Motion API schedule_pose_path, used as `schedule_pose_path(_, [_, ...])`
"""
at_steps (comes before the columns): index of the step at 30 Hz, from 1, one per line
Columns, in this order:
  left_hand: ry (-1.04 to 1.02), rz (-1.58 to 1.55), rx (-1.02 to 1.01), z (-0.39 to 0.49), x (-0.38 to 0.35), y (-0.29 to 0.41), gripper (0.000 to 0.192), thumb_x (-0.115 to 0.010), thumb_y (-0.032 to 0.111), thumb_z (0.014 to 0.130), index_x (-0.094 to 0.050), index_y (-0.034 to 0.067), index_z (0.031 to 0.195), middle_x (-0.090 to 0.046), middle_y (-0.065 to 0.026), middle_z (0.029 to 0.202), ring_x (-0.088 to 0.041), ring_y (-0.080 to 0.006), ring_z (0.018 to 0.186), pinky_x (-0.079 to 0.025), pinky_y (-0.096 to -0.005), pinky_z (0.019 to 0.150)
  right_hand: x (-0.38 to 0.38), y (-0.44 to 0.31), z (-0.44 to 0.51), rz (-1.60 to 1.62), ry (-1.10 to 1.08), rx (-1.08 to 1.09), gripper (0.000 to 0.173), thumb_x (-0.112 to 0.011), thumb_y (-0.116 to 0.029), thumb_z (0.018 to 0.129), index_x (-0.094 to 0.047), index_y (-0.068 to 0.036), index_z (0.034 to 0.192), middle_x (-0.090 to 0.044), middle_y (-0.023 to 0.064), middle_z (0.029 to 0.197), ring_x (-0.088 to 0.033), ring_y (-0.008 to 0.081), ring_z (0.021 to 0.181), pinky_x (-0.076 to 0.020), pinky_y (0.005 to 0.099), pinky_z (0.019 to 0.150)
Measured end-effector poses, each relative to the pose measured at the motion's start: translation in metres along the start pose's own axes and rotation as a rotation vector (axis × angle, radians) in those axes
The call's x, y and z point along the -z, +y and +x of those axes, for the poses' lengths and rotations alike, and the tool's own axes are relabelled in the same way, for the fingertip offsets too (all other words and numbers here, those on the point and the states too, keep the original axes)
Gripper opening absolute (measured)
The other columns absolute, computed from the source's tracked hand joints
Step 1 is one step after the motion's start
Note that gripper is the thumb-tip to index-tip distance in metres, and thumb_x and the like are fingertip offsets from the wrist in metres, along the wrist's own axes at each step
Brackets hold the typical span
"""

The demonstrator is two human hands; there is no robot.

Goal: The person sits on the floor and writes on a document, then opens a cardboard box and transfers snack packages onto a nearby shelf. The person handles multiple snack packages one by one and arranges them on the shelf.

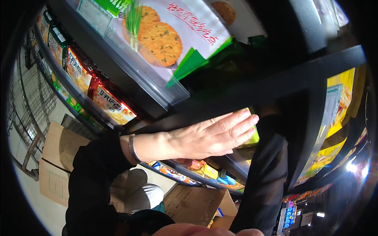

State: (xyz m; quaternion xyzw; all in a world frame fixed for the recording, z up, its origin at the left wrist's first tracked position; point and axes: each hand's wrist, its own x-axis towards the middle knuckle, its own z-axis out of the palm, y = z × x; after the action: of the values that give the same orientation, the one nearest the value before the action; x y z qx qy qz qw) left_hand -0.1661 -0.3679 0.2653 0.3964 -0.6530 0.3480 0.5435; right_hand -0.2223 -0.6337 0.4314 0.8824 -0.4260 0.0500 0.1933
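My left hand (215, 134) reaches in from the left, a bracelet (133, 149) around its wrist. Its fingers lie straight and close together against a yellow-green package (251, 138) that shows only at the fingertips. The thumb is hidden, so a grip cannot be made out. My right arm, in a black sleeve (267, 180), goes up into the dark gap of a black shelf (218, 94); the right hand is lost from sight there. Above, a large white-and-green biscuit package (203, 26) stands behind a clear plastic shelf lip (153, 85).
Red biscuit packages (110, 104) line a lower shelf at left. Yellow packages (339, 97) stand at right. An open cardboard box (195, 203) sits below, another carton (56, 177) at left beside a wire cart (32, 132). Colourful snack packets (206, 169) lie on a low shelf.
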Motion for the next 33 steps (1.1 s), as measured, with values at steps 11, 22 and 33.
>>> schedule_pose_path(11, [-0.094,0.021,-0.002,0.003,-0.001,0.005,0.065,-0.056,0.044,0.077,-0.038,0.013,0.131,-0.032,-0.0121,0.138,-0.029,-0.0295,0.127,-0.018,-0.0461,0.106,0.074,0.001,-0.185,0.213,0.0,-0.146,0.063,-0.043,-0.051,0.085,-0.036,-0.009,0.132,-0.034,0.0142,0.136,-0.03,0.0276,0.127,-0.0229,0.0357,0.105])
schedule_pose_path(22, [-0.02,0.28,-0.17,0.016,0.005,-0.013,0.056,-0.047,0.037,0.085,-0.035,0.008,0.132,-0.03,-0.0149,0.138,-0.029,-0.0338,0.126,-0.023,-0.0436,0.103,0.055,0.072,-0.318,0.611,0.044,-0.234,0.073,-0.038,-0.057,0.084,-0.033,-0.003,0.132,-0.039,0.0229,0.131,-0.036,0.0323,0.123,-0.0277,0.0362,0.102])
schedule_pose_path(33, [-0.113,0.052,-0.164,-0.02,-0.018,0.077,0.052,-0.057,0.028,0.082,-0.042,0.004,0.126,-0.039,-0.0203,0.128,-0.033,-0.0343,0.122,-0.026,-0.0446,0.1,-0.046,0.097,-0.797,0.468,-0.227,-1.07,0.038,-0.049,-0.029,0.088,-0.053,0.0,0.112,-0.056,0.0175,0.11,-0.053,0.0284,0.105,-0.0397,0.0317,0.09])
